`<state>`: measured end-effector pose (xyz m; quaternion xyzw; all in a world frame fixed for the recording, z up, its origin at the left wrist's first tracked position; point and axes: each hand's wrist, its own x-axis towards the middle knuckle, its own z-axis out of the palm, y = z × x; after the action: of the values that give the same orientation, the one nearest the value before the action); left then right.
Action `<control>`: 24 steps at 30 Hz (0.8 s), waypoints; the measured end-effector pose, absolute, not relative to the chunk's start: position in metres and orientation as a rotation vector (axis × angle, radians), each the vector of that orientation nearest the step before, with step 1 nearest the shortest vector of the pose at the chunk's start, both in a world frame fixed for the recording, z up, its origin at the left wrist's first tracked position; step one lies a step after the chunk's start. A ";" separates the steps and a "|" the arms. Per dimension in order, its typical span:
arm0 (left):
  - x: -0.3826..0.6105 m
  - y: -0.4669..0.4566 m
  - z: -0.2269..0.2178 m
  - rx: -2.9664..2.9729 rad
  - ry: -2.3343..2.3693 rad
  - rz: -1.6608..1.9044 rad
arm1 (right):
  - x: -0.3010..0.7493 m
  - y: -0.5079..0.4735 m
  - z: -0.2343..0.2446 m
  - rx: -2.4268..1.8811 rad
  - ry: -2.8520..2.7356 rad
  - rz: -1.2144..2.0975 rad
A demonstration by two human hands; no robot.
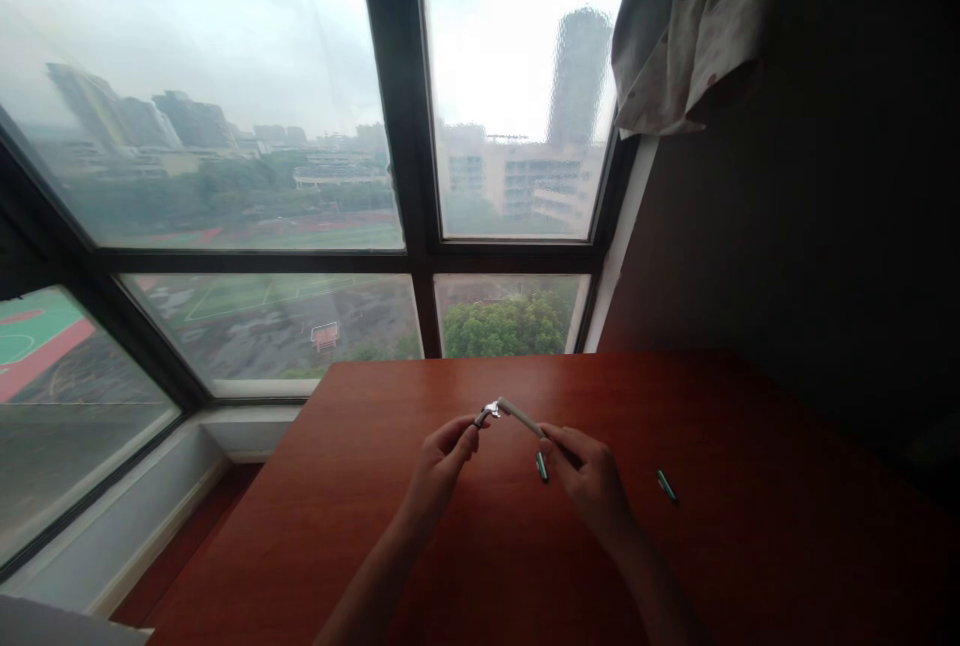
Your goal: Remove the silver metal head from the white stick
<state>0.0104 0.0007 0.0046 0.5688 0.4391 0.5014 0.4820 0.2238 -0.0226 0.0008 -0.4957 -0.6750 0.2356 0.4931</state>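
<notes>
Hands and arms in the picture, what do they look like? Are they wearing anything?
The left hand and right hand are ungloved. The left forearm and right forearm look bare down to the picture's bottom edge, though the right one is dim there. No markings show.

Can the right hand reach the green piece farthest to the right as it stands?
Probably yes: nothing visible lies between the right hand and that green piece. But its fingers hold the pale rod, so they'd likely need freeing first.
</notes>
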 end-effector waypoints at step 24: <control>0.008 0.003 0.005 1.809 1.204 1.328 | 0.228 -0.021 0.000 -1.227 -1.667 0.484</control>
<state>0.0079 0.0033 0.0045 0.6790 0.4520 0.4987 0.2932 0.2283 -0.0207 0.0001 -0.5044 -0.6851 0.1991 0.4864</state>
